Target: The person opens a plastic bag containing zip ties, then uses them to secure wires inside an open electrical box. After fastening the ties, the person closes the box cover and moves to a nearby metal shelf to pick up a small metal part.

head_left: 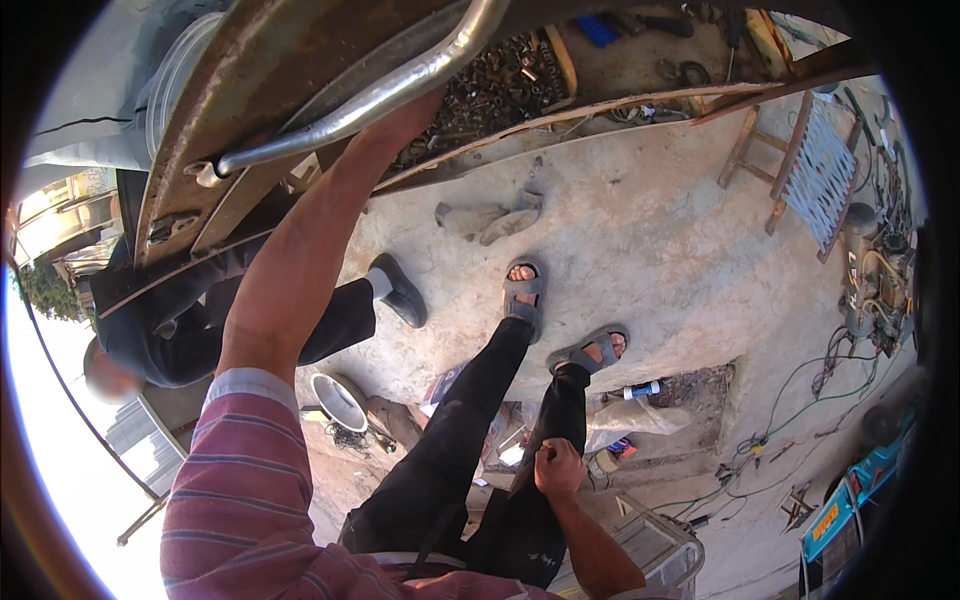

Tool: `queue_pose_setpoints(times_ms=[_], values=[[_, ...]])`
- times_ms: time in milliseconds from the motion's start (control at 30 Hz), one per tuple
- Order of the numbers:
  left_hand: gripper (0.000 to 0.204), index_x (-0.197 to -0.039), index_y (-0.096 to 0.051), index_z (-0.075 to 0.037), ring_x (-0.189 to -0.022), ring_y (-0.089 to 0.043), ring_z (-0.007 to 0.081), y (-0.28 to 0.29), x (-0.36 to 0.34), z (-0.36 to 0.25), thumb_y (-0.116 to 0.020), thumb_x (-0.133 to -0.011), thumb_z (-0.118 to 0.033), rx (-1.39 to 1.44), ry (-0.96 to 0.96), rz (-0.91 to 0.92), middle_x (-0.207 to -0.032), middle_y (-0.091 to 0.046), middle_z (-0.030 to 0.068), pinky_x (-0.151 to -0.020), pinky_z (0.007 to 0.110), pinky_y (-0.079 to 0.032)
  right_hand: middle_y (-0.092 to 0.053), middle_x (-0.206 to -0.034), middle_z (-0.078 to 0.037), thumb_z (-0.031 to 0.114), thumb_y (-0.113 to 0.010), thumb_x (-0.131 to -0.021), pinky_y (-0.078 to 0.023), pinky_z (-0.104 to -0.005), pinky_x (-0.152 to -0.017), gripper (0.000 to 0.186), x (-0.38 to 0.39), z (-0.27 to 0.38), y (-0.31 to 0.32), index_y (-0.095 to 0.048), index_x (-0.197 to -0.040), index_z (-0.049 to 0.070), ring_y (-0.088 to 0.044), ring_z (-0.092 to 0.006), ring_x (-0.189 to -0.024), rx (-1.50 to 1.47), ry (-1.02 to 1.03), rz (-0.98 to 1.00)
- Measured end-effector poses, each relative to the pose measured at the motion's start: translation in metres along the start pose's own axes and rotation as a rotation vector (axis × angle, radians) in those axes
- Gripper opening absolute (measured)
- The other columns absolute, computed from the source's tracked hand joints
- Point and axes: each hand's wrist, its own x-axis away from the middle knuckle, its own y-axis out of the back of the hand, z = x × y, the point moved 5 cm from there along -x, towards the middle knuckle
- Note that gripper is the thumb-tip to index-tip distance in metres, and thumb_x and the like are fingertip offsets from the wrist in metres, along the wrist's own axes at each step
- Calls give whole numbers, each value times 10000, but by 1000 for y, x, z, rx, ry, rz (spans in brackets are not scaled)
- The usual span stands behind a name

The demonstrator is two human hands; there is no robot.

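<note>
My left arm, in a striped sleeve, stretches up to a rusty metal bench. My left hand [412,116] lies by a heap of small metal hardware [505,85], nuts and bolts by their look. A curved silvery bar [350,115] crosses in front of this hand and hides its fingers, so what it holds does not show. Low over my right thigh, my right hand [560,468] is closed with curled fingers; anything inside it is hidden. The bench's rusty plate [215,85] slants up beside the bar.
Another person in dark clothes [340,325] sits at the left, under the bench edge. A grey cloth [490,218] lies on the concrete floor [650,220]. To the right stand a woven-seat chair [820,175], a machine with hoses [875,275] and trailing cables. A white basin [340,402] is near my legs.
</note>
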Motion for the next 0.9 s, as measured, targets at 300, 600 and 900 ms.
queue_pose_setpoints(times_ms=[300,600,900], values=[[215,-1093,-778,-182,-1083,-702,363,-26,7,22,-682,-938,-297,-397,-283,-162,-1120,-736,108,-928,464,-565,-754,-907,-96,211,-675,-859,-600,-473,-735,114,-2,1,-1,-743,-910,136,-736,-362,-827,7,-6,2],[326,-1265,-722,-290,-1158,-696,343,-35,-49,-30,-623,-968,-381,-185,55,112,-1212,-741,93,-963,462,-567,-754,-906,-89,216,-683,-858,-599,-468,-738,121,-2,3,-2,-743,-931,140,-738,-351,-838,21,-36,35],[422,-1378,-677,-381,-1204,-691,342,-7,-46,10,-561,-976,-439,-268,438,196,-1245,-753,93,-998,467,-556,-752,-891,-87,202,-682,-844,-601,-465,-724,107,0,5,-5,-740,-912,142,-734,-355,-807,24,-43,-19]])
